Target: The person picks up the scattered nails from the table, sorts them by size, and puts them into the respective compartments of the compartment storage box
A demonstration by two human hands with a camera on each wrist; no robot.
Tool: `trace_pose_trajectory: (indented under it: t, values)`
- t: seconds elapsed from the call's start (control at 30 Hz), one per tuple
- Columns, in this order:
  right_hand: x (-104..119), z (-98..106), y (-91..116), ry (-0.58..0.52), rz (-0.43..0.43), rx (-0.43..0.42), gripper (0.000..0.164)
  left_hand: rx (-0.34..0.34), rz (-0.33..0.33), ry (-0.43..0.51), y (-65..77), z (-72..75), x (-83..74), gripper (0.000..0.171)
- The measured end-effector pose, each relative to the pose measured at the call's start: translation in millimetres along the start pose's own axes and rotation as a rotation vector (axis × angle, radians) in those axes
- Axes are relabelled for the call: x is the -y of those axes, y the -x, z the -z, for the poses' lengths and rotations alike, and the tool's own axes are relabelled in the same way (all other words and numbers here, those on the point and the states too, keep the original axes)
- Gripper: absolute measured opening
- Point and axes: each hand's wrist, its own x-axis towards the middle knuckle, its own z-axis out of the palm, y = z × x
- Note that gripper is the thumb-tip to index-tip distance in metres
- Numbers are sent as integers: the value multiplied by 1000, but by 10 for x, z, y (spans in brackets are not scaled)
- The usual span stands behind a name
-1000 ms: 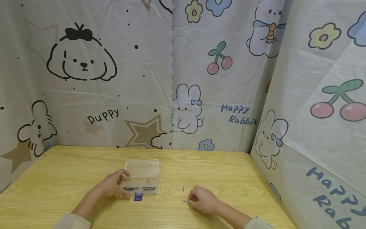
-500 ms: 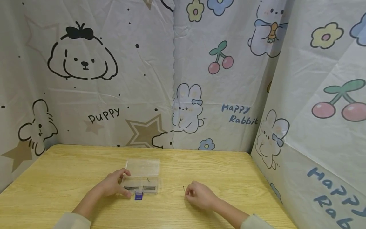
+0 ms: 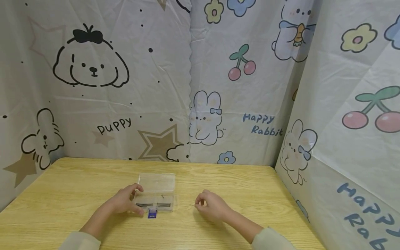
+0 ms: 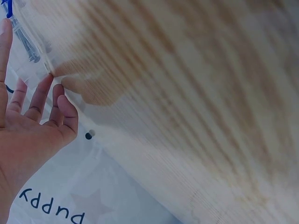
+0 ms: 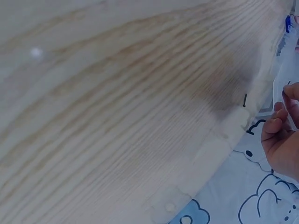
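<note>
A clear plastic box (image 3: pixel 173 199) lies on the table with its lid (image 3: pixel 156 182) folded back and its blue latch (image 3: pixel 152 213) toward me. Dark nails (image 3: pixel 144 205) fill its front compartments, and a short nail (image 3: pixel 162 196) lies in the rear part. My left hand (image 3: pixel 123 201) holds the box's left side between thumb and fingers, also seen from the palm side in the left wrist view. Just right of the box, my right hand (image 3: pixel 212 207) pinches a small thin nail (image 3: pixel 192 205), its tip pointing left. Another nail (image 5: pixel 245 100) lies on the table in the right wrist view.
The wood-grain table (image 3: pixel 93 177) runs back to a printed cloth (image 3: pixel 140 104) hanging behind it. A second cloth wall (image 3: pixel 350 152) closes off the right side.
My right hand has lifted a nail from the table and carried it left and away from me, toward the box. The left hand stays at the box.
</note>
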Motion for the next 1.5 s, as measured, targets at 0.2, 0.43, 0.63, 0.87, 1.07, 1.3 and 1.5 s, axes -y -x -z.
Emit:
trace_pose_trajectory:
  t: [0.2, 0.43, 0.63, 0.87, 1.07, 1.3, 1.5]
  values:
    - [53, -50, -134, 13, 26, -23, 5, -2, 6, 0, -11, -5, 7, 78]
    - [168, -72, -270, 12, 12, -26, 6, -7, 4, -4, 2, -2, -6, 77]
    - [264, -106, -384, 15, 17, -29, 8, -12, 13, 2, 3, -6, -18, 77]
    - [352, -168, -482, 17, 26, -45, 9, -13, 19, -4, -3, -7, -19, 77]
    - [398, -225, -567, 11, 15, -51, 9, -12, 12, -9, 8, 1, -28, 77]
    - [453, -283, -662, -6, 2, -44, 9, -14, 18, -5, -4, -9, -6, 77]
    - [491, -336, -726, -28, -4, -33, 8, -16, 27, 7, -9, -18, 7, 78]
